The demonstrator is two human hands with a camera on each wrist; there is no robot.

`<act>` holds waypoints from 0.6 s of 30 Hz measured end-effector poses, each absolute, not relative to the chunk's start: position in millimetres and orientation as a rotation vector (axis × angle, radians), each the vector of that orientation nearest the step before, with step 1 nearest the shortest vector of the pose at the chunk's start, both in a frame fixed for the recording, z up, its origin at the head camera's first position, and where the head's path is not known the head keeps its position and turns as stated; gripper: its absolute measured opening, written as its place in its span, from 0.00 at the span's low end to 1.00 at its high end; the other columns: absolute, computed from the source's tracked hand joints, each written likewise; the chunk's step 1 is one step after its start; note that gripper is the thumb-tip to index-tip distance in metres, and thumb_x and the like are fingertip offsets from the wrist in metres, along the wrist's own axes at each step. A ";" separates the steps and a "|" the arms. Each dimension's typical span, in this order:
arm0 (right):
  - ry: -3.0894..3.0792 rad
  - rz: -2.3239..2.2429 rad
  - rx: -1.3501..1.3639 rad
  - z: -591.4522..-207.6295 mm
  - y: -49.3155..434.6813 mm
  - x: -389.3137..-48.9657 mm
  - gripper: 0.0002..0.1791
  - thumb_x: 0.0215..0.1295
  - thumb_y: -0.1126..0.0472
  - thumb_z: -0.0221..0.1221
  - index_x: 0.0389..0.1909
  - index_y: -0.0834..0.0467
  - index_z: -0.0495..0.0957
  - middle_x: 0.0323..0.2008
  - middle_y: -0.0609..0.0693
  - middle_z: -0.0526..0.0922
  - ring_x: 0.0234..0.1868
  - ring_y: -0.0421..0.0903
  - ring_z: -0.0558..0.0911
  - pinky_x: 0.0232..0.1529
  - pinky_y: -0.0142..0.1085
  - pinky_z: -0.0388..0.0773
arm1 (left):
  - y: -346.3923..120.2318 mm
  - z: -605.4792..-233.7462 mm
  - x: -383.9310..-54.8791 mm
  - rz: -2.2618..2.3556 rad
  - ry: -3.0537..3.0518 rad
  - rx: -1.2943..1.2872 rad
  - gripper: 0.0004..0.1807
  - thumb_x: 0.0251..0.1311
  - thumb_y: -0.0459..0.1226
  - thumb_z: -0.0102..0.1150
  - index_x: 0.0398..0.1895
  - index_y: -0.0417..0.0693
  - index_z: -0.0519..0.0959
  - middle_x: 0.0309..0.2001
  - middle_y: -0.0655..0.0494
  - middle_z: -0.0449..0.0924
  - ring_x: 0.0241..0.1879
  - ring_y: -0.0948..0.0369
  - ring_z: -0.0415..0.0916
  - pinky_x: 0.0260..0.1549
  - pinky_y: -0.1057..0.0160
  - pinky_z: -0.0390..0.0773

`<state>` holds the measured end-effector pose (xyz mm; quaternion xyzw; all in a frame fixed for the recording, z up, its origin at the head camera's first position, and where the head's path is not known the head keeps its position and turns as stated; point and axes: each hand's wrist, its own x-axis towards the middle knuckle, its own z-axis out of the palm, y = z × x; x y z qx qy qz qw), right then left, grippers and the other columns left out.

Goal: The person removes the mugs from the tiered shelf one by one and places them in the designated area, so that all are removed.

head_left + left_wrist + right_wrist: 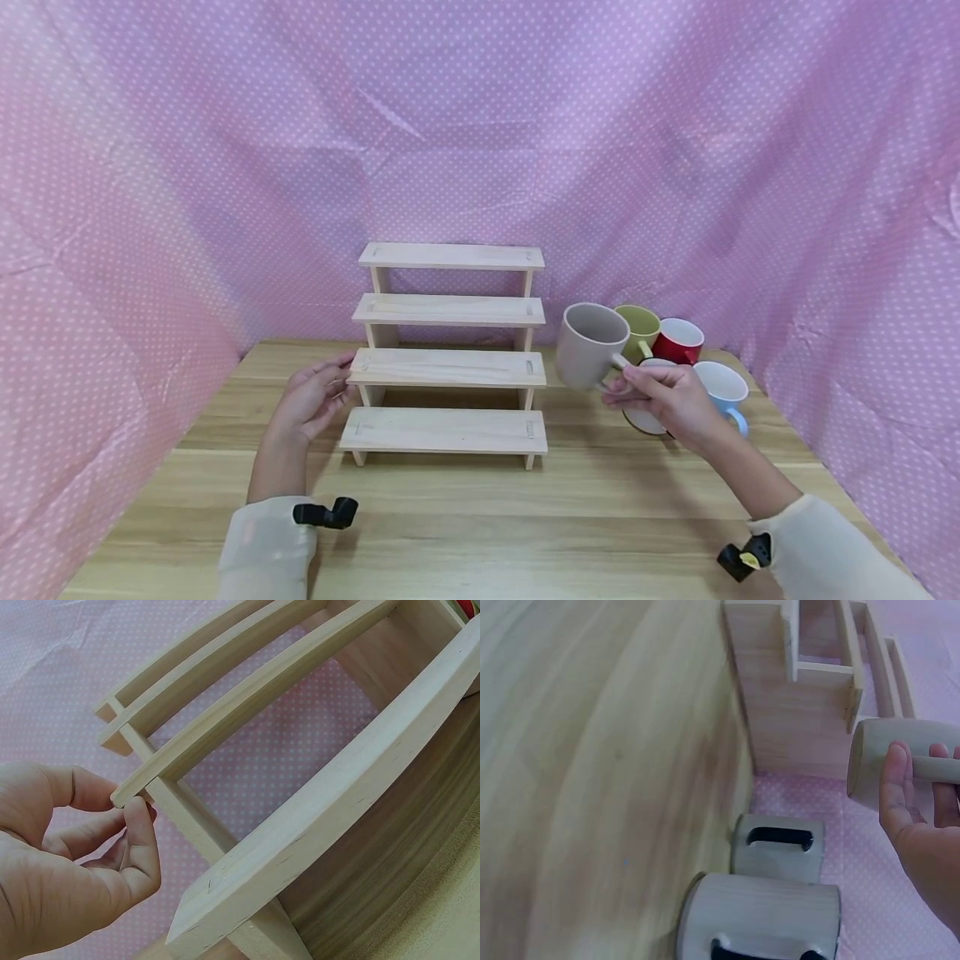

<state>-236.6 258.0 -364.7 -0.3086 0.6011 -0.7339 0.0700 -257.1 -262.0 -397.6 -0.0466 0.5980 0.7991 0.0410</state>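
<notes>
A four-step wooden display stand (448, 367) stands on the table, its steps bare. My left hand (315, 398) is at the stand's left side. In the left wrist view, its thumb and fingers (142, 847) pinch the end of one step. My right hand (667, 400) holds a beige-grey mug (588, 354) by its handle, raised to the right of the stand. The right wrist view shows that mug (866, 761) lying sideways in the picture, with fingers at its handle.
Behind my right hand stand an olive-green mug (636, 321), a red mug (671, 346), a light-blue mug (722, 382) with a white inside, and a white dark-rimmed mug (645, 421), partly hidden. Pink dotted cloth (465, 150) hangs around the wooden table (450, 525).
</notes>
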 end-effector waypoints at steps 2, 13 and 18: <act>1.880 -2.192 -0.845 -368.0 260.4 -235.4 0.16 0.79 0.72 0.46 0.45 0.77 0.82 0.40 0.56 0.89 0.45 0.56 0.89 0.50 0.53 0.84 | -261.9 -397.4 -256.8 2.447 1.830 -0.145 0.26 0.76 0.29 0.47 0.74 0.30 0.62 0.49 0.57 0.78 0.41 0.65 0.75 0.44 0.71 0.80; 2.159 -2.077 -0.457 -399.0 261.2 -224.8 0.24 0.79 0.62 0.54 0.47 0.87 0.73 0.39 0.62 0.88 0.43 0.56 0.89 0.50 0.56 0.82 | -260.8 -394.8 -256.5 2.442 1.834 -0.157 0.27 0.75 0.28 0.47 0.75 0.29 0.60 0.49 0.57 0.78 0.41 0.65 0.75 0.44 0.71 0.79; 2.187 -2.064 -0.388 -407.2 260.1 -221.6 0.22 0.78 0.64 0.55 0.46 0.87 0.73 0.38 0.60 0.88 0.42 0.55 0.89 0.49 0.54 0.84 | -260.9 -394.3 -256.3 2.448 1.824 -0.161 0.27 0.75 0.28 0.47 0.75 0.30 0.61 0.49 0.57 0.78 0.40 0.65 0.75 0.44 0.71 0.79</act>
